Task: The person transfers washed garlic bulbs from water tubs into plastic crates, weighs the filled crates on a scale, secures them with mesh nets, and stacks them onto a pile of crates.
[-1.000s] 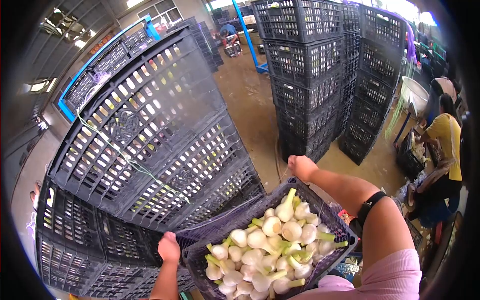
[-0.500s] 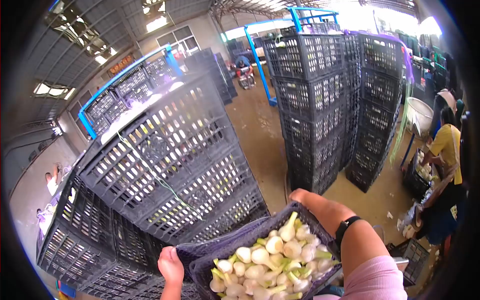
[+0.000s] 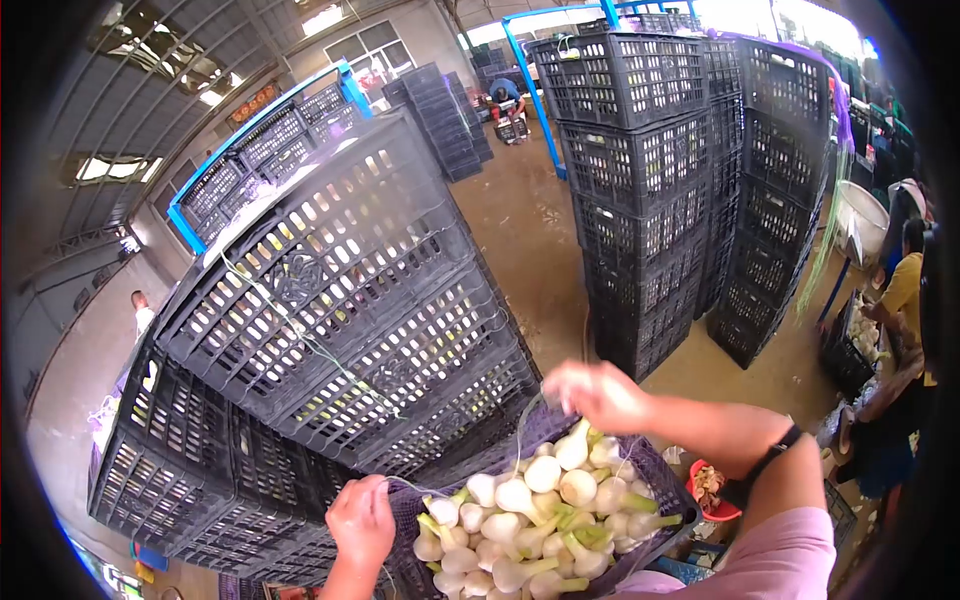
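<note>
In front of me, a black crate [image 3: 683, 513] lined with purple mesh netting [image 3: 645, 462] is filled with white garlic bulbs [image 3: 541, 474] that have short green stems. My left hand [image 3: 362, 518] is closed at the crate's near-left corner, pinching a thin string [image 3: 405, 484] that runs along the net's edge. Above the far edge, my right hand [image 3: 600, 397] is raised with its fingers pinched; the same kind of thin string hangs from them to the netting. Part of the crate's lower side is cut off by the frame.
Tall stacks of black crates stand close on the left [image 3: 330, 270] and farther right [image 3: 640, 190]. A red bowl [image 3: 713, 492] of scraps sits beside my right arm. Another person [image 3: 902, 300] works at a crate on the right, near a white tub [image 3: 860, 222].
My right hand has lifted off the crate's far rim and drawn string upward. The left hand has shifted slightly right and now pinches string. The red bowl has come into view.
</note>
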Action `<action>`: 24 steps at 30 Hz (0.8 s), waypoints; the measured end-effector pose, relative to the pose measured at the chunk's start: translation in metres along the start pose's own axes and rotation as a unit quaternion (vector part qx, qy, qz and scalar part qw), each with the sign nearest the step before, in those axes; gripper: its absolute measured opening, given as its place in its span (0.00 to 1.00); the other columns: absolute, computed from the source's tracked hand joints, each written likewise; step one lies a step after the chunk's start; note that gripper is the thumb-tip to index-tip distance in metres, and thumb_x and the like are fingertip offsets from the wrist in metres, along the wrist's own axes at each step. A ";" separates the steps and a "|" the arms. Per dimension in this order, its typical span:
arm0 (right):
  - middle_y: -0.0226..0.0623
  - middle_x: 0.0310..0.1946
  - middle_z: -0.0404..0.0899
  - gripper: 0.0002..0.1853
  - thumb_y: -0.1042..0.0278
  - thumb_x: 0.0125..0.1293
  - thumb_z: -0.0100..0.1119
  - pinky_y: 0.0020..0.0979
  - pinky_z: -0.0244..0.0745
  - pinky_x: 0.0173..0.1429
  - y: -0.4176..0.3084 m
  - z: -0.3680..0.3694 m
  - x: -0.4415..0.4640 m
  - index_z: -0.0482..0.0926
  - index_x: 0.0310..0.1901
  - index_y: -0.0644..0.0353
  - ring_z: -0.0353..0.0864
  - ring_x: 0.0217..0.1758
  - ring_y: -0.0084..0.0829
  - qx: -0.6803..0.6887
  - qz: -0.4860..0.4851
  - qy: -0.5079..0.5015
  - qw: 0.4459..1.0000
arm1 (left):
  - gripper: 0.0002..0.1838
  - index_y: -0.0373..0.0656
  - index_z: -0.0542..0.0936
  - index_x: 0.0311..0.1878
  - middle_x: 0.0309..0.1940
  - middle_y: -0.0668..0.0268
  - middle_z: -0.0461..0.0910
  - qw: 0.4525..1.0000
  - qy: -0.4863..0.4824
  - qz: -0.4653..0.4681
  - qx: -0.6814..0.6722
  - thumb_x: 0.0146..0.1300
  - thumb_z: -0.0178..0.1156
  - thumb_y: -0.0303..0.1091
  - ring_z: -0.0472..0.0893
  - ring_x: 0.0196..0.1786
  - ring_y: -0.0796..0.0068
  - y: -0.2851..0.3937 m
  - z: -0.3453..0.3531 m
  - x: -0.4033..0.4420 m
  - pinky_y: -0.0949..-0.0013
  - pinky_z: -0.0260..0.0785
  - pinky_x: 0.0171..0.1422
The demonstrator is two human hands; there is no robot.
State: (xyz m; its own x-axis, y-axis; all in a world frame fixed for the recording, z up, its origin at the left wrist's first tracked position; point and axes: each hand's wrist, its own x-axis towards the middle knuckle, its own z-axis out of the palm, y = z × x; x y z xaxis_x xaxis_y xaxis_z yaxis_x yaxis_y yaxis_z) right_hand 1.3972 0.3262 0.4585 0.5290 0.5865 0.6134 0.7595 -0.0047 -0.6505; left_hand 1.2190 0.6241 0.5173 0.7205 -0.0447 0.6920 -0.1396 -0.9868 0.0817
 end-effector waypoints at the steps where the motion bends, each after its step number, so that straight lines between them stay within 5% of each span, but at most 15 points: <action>1: 0.37 0.21 0.73 0.14 0.78 0.58 0.45 0.31 0.72 0.25 -0.029 -0.007 -0.009 0.70 0.46 0.59 0.77 0.22 0.33 -0.123 -0.021 -0.091 0.988 | 0.02 0.40 0.76 0.29 0.23 0.59 0.77 1.000 0.015 -0.013 -0.017 0.53 0.59 0.24 0.77 0.24 0.59 -0.003 -0.007 -0.002 0.64 0.70 0.29; 2: 0.39 0.21 0.74 0.14 0.76 0.56 0.47 0.33 0.73 0.25 -0.049 -0.015 -0.019 0.71 0.46 0.60 0.78 0.24 0.36 -0.244 -0.042 -0.180 0.952 | 0.02 0.39 0.76 0.29 0.23 0.58 0.77 0.999 0.030 -0.027 -0.035 0.53 0.60 0.23 0.77 0.24 0.59 -0.005 -0.014 -0.005 0.64 0.70 0.30; 5: 0.38 0.21 0.75 0.14 0.71 0.54 0.50 0.35 0.73 0.23 -0.070 -0.037 -0.038 0.73 0.44 0.60 0.78 0.23 0.38 -0.327 -0.070 -0.193 0.922 | 0.02 0.37 0.77 0.27 0.24 0.58 0.79 0.993 0.008 -0.096 -0.066 0.51 0.61 0.22 0.79 0.27 0.61 -0.013 -0.036 -0.013 0.66 0.71 0.33; 6: 0.37 0.21 0.75 0.16 0.69 0.53 0.51 0.34 0.74 0.24 -0.094 -0.051 -0.032 0.74 0.45 0.61 0.78 0.23 0.38 -0.415 -0.004 -0.212 0.885 | 0.02 0.36 0.77 0.27 0.24 0.58 0.79 0.990 0.003 -0.115 -0.081 0.51 0.61 0.22 0.79 0.27 0.62 -0.013 -0.044 -0.011 0.67 0.71 0.34; 8: 0.44 0.31 0.79 0.17 0.73 0.47 0.51 0.36 0.76 0.32 -0.112 -0.077 -0.027 0.75 0.42 0.63 0.79 0.30 0.40 -0.333 -0.044 -0.087 0.938 | 0.02 0.35 0.77 0.26 0.23 0.60 0.79 0.981 0.012 -0.143 -0.128 0.51 0.60 0.20 0.78 0.27 0.70 -0.013 -0.059 -0.008 0.71 0.70 0.33; 9: 0.47 0.36 0.78 0.16 0.80 0.45 0.50 0.36 0.76 0.36 -0.133 -0.084 -0.021 0.75 0.40 0.65 0.78 0.31 0.43 -0.392 -0.044 -0.021 0.919 | 0.02 0.35 0.77 0.26 0.23 0.61 0.78 0.979 0.022 -0.148 -0.139 0.51 0.60 0.20 0.77 0.27 0.72 -0.013 -0.066 -0.005 0.72 0.69 0.33; 10: 0.42 0.31 0.77 0.17 0.84 0.46 0.49 0.32 0.76 0.35 -0.145 -0.091 -0.022 0.74 0.41 0.66 0.77 0.29 0.38 -0.309 -0.006 0.033 0.950 | 0.02 0.35 0.77 0.26 0.23 0.63 0.78 0.976 0.033 -0.153 -0.150 0.51 0.59 0.20 0.76 0.26 0.75 -0.013 -0.073 -0.002 0.73 0.68 0.33; 12: 0.27 0.20 0.71 0.10 0.74 0.60 0.51 0.18 0.67 0.23 -0.191 -0.088 -0.014 0.72 0.44 0.64 0.69 0.18 0.16 0.010 0.208 0.215 0.954 | 0.01 0.35 0.76 0.28 0.24 0.65 0.77 0.970 0.072 -0.126 -0.197 0.53 0.58 0.20 0.75 0.27 0.79 -0.015 -0.089 0.009 0.76 0.67 0.33; 13: 0.28 0.22 0.72 0.14 0.79 0.61 0.44 0.17 0.70 0.26 -0.206 -0.097 -0.017 0.70 0.49 0.64 0.70 0.19 0.16 0.071 0.166 0.200 0.963 | 0.00 0.35 0.76 0.30 0.25 0.66 0.77 0.962 0.087 -0.122 -0.229 0.54 0.58 0.20 0.75 0.27 0.80 -0.009 -0.099 0.018 0.77 0.67 0.32; 15: 0.28 0.21 0.72 0.22 0.75 0.60 0.47 0.20 0.70 0.23 -0.254 -0.107 -0.012 0.62 0.58 0.65 0.70 0.16 0.19 0.190 0.037 0.232 0.953 | 0.02 0.34 0.77 0.33 0.27 0.65 0.78 0.950 0.079 -0.113 -0.280 0.55 0.57 0.21 0.75 0.29 0.82 0.010 -0.115 0.040 0.78 0.67 0.34; 16: 0.29 0.21 0.73 0.23 0.61 0.66 0.45 0.20 0.72 0.21 -0.304 -0.103 -0.001 0.62 0.56 0.69 0.73 0.17 0.18 0.459 0.090 0.399 0.788 | 0.04 0.33 0.77 0.34 0.29 0.65 0.79 0.946 0.055 -0.108 -0.299 0.55 0.57 0.21 0.75 0.30 0.82 0.020 -0.120 0.050 0.78 0.68 0.35; 18: 0.30 0.22 0.74 0.22 0.61 0.66 0.45 0.21 0.73 0.22 -0.344 -0.113 0.003 0.63 0.55 0.68 0.73 0.18 0.19 0.350 -0.007 0.335 0.875 | 0.08 0.34 0.78 0.39 0.33 0.63 0.80 0.911 -0.006 -0.032 -0.410 0.54 0.59 0.22 0.77 0.35 0.81 0.048 -0.113 0.066 0.77 0.70 0.41; 21: 0.32 0.23 0.75 0.20 0.61 0.66 0.45 0.22 0.74 0.23 -0.403 -0.123 0.007 0.66 0.53 0.68 0.74 0.19 0.21 0.283 -0.068 0.325 0.900 | 0.23 0.38 0.73 0.54 0.53 0.58 0.73 0.872 -0.108 0.216 -0.427 0.60 0.57 0.43 0.71 0.57 0.65 0.105 -0.095 0.084 0.64 0.61 0.62; 23: 0.33 0.24 0.75 0.19 0.61 0.66 0.45 0.23 0.74 0.24 -0.435 -0.126 0.003 0.67 0.52 0.67 0.75 0.20 0.22 0.233 -0.078 0.331 0.911 | 0.34 0.40 0.67 0.60 0.58 0.57 0.68 0.759 -0.153 0.277 -0.569 0.61 0.50 0.59 0.66 0.63 0.63 0.155 -0.079 0.075 0.63 0.55 0.66; 24: 0.34 0.24 0.75 0.19 0.61 0.66 0.45 0.23 0.75 0.25 -0.449 -0.126 0.000 0.68 0.52 0.67 0.75 0.21 0.22 0.202 -0.079 0.337 0.916 | 0.33 0.40 0.67 0.61 0.57 0.58 0.69 0.679 -0.192 0.286 -0.648 0.62 0.48 0.58 0.68 0.60 0.66 0.175 -0.073 0.065 0.63 0.59 0.63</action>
State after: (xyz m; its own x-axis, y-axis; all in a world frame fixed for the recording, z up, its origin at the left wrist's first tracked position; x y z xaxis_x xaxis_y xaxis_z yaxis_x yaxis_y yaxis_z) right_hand 1.1036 0.2261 0.8071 0.6417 -0.0806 0.7627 0.7164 0.4181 -0.5585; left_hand 1.1918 0.4601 0.6288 0.3861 -0.6459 0.6586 -0.7729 0.1632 0.6132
